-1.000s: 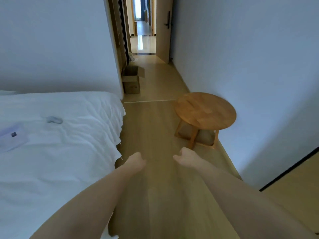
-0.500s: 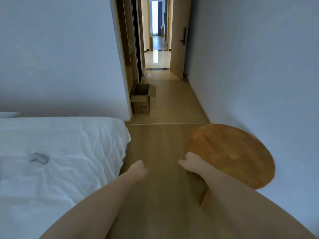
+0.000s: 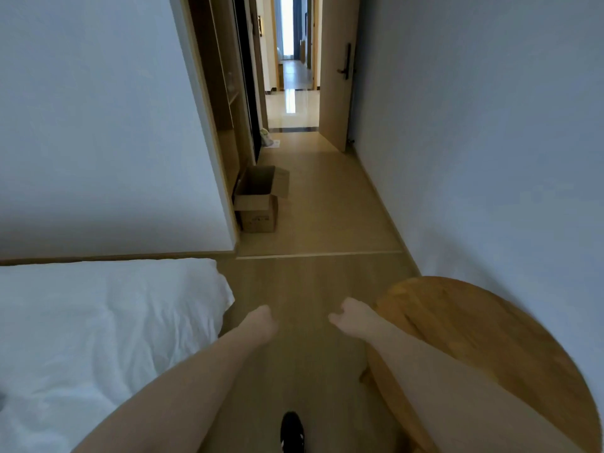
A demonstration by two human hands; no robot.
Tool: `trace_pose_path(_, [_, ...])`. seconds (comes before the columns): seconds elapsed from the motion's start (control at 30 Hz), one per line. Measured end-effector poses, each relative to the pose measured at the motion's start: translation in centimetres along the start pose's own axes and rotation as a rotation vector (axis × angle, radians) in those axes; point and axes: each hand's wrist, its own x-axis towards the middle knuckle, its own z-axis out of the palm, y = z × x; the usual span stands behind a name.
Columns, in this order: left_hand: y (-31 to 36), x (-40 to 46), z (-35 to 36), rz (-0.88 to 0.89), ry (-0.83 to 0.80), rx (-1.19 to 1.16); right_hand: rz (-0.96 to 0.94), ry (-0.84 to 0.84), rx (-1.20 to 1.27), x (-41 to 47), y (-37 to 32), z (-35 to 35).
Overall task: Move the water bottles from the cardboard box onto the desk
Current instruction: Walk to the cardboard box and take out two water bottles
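An open cardboard box point(image 3: 258, 207) stands on the wooden floor ahead, against the left wall corner by the wardrobe. Its flaps are up, and I cannot see any water bottles inside from here. Both my arms reach forward over the floor, well short of the box. My left hand point(image 3: 261, 325) has loosely curled fingers and holds nothing. My right hand point(image 3: 348, 317) is also loosely curled and empty, next to the round table's edge. No desk is in view.
A white bed point(image 3: 98, 322) fills the lower left. A round wooden table point(image 3: 490, 348) stands at the right against the wall. Between them runs a strip of floor toward a hallway with an open door point(image 3: 336, 70). My black shoe point(image 3: 292, 431) shows at the bottom.
I have walked forward between the bed and the round table. The box is nearer and the table has slid to my lower right. Both hands stay empty.
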Motion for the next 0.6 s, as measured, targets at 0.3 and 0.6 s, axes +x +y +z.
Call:
trace_pose_path(0.3, [7.0, 21.0, -10.1, 0.071, -0.051, 0.029, 0.107, 0.060, 0.021, 19.1, -3.1, -10.7])
trace_pose_path(0.6, [11.8, 37.1, -15.4, 0.060, -0.107, 0.035, 0.115, 0.049, 0.011, 36.1, -5.9, -18.2])
